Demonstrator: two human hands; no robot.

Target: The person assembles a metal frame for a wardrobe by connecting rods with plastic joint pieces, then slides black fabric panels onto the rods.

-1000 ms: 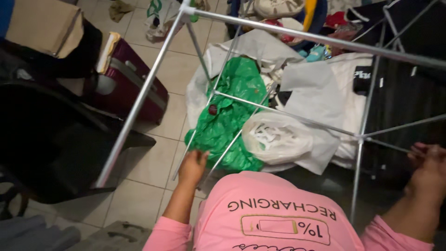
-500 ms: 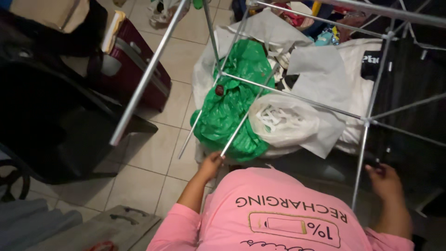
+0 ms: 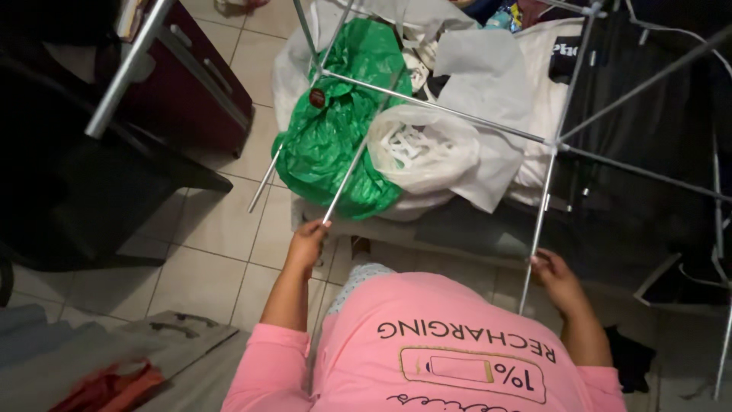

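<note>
The left hand (image 3: 307, 243) closes its fingers around the lower end of a thin metal leg (image 3: 347, 174) of a folding drying rack (image 3: 427, 103), and the right hand (image 3: 555, 279) wraps likewise around the lower part of a second leg (image 3: 543, 206) on the opposite side, so both hands are clamped on the frame with the two grips well apart and the person's pink shirt (image 3: 450, 343) between and below them. From the left grip the leg runs up and away at a slant to a cross rod that spans toward the right-hand leg; from the right grip the leg rises nearly straight to a white joint (image 3: 555, 143) where several rods meet. Just beyond the left hand, behind the leg it holds, lies a crumpled green plastic bag (image 3: 335, 130), and beside that, between the two grips and farther out, a white plastic bag (image 3: 427, 152) stuffed with something pale. Further past the bags lie more white cloth or plastic and dark fabric. Out to the left of the left grip stands a dark maroon suitcase (image 3: 202, 91) on the tiled floor (image 3: 213, 252), with a thicker grey tube (image 3: 126, 72) slanting over it. Below the left forearm, near the picture's bottom edge, lies a red cloth (image 3: 107, 385).
</note>
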